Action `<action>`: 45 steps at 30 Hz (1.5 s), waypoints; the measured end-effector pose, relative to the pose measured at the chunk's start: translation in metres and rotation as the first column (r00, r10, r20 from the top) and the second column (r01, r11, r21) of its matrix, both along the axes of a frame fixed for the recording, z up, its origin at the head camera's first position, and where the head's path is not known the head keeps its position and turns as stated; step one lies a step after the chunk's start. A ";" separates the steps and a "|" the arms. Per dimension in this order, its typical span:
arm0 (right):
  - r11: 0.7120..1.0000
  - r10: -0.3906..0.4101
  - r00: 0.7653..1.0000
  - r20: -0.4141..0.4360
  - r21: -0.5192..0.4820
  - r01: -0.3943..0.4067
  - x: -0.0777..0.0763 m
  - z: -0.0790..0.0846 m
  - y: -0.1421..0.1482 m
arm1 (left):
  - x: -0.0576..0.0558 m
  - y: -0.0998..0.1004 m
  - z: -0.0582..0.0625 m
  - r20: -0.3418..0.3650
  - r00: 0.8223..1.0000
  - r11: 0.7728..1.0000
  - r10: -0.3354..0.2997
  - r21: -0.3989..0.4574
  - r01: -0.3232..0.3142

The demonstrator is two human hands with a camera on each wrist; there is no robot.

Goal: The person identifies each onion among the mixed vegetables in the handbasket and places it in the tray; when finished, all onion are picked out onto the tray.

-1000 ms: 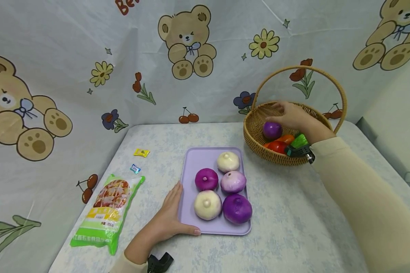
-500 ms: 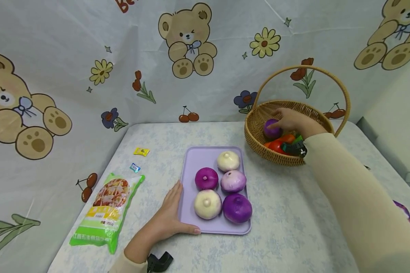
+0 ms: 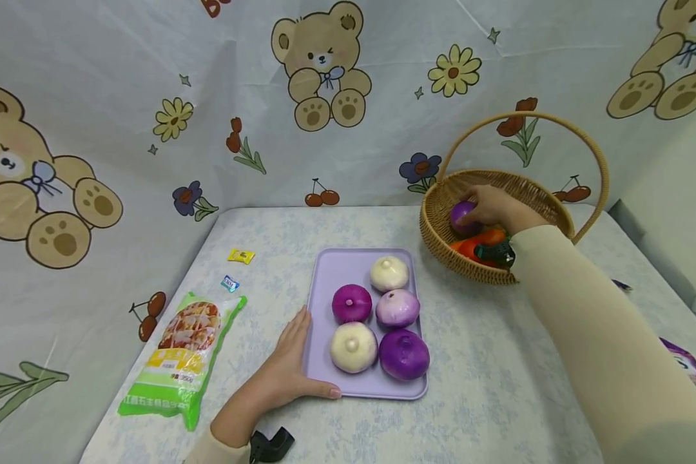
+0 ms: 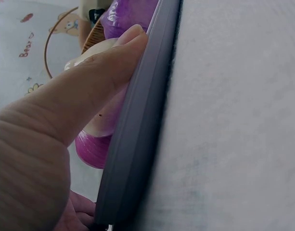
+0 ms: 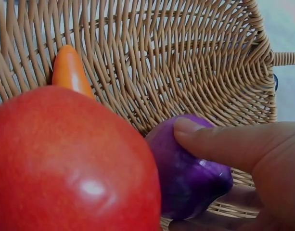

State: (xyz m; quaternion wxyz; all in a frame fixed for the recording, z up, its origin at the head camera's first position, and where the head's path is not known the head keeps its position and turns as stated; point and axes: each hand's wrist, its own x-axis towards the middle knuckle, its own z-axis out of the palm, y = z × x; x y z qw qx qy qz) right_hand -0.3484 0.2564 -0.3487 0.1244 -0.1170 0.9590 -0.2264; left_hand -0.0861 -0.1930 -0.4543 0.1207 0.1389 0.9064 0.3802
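In the head view, my right hand (image 3: 495, 205) reaches into a wicker basket (image 3: 441, 248) and grips a purple onion (image 3: 461, 211). The right wrist view has the thumb across the onion's top and the other fingers under it. Close by are a large, round red vegetable (image 5: 75, 159) and an orange, pointed one (image 5: 69, 70). My left hand (image 3: 287, 374) rests at the near left corner of a lilac tray (image 3: 338, 265), thumb on the front edge, straight fingers along the side. On the tray sit several onions, among them white (image 3: 353, 348) and dark purple (image 3: 404, 354) ones.
A green food bag (image 3: 180, 361) lies left of the tray, below a yellow packet (image 3: 241, 256) and a blue one (image 3: 229, 283). The basket's tall handle (image 3: 600, 154) arches over it. At the right edge, a colourful item (image 3: 693, 370) is partly hidden by the sleeve.
The right hand has come down in the basket and closed round the purple onion. The basket has shifted slightly right, and the right sleeve has swung left. The left hand stays on the tray.
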 end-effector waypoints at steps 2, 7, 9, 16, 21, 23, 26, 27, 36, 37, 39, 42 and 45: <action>1.000 0.001 1.000 -0.022 0.005 0.000 0.001 0.001 0.000 | 0.000 0.000 0.000 0.000 1.000 1.000 0.000 0.000 0.000; 1.000 -0.003 0.999 -0.041 -0.031 0.001 0.009 0.010 0.001 | 0.001 0.000 0.000 0.004 1.000 1.000 -0.006 0.000 0.006; 0.999 0.000 0.999 -0.052 -0.047 -0.002 0.014 0.017 -0.001 | 0.001 0.000 0.000 0.002 1.000 1.000 -0.008 -0.004 0.008; 0.989 -0.001 0.998 -0.068 -0.151 -0.009 0.036 0.045 -0.016 | 0.001 -0.002 0.000 -0.002 1.000 1.000 -0.002 -0.012 0.002; 0.970 0.008 0.993 -0.114 -0.242 -0.036 0.066 0.064 -0.039 | 0.001 -0.002 0.001 -0.001 1.000 1.000 -0.002 -0.011 0.002; 0.960 0.027 0.988 -0.152 -0.273 -0.068 0.078 0.070 -0.052 | 0.001 -0.002 0.001 -0.002 1.000 1.000 -0.002 -0.008 0.002; 0.951 0.083 0.972 -0.221 -0.275 -0.144 0.091 0.074 -0.076 | 0.001 -0.002 0.001 -0.004 1.000 1.000 0.001 -0.007 -0.001; 0.947 0.108 0.964 -0.243 -0.270 -0.174 0.094 0.074 -0.084 | 0.001 -0.002 0.000 -0.005 1.000 1.000 0.003 -0.007 -0.003; 0.893 0.336 0.871 -0.359 -0.173 -0.416 0.096 0.046 -0.154 | -0.002 -0.001 -0.002 -0.013 1.000 1.000 -0.001 0.000 0.001; 0.888 0.356 0.864 -0.355 -0.159 -0.431 0.095 0.041 -0.160 | -0.002 0.000 -0.002 -0.014 1.000 1.000 -0.003 -0.002 0.003; 0.882 0.387 0.864 -0.323 -0.145 -0.449 0.092 0.030 -0.171 | -0.002 0.000 -0.002 -0.014 1.000 1.000 -0.006 -0.006 0.006; 0.879 0.409 0.875 -0.258 -0.144 -0.454 0.087 0.013 -0.185 | -0.002 0.000 -0.002 -0.009 1.000 1.000 -0.004 -0.012 0.004; 0.880 0.426 0.878 -0.217 -0.124 -0.458 0.082 -0.001 -0.196 | -0.001 0.000 -0.001 -0.005 1.000 1.000 -0.003 -0.015 0.003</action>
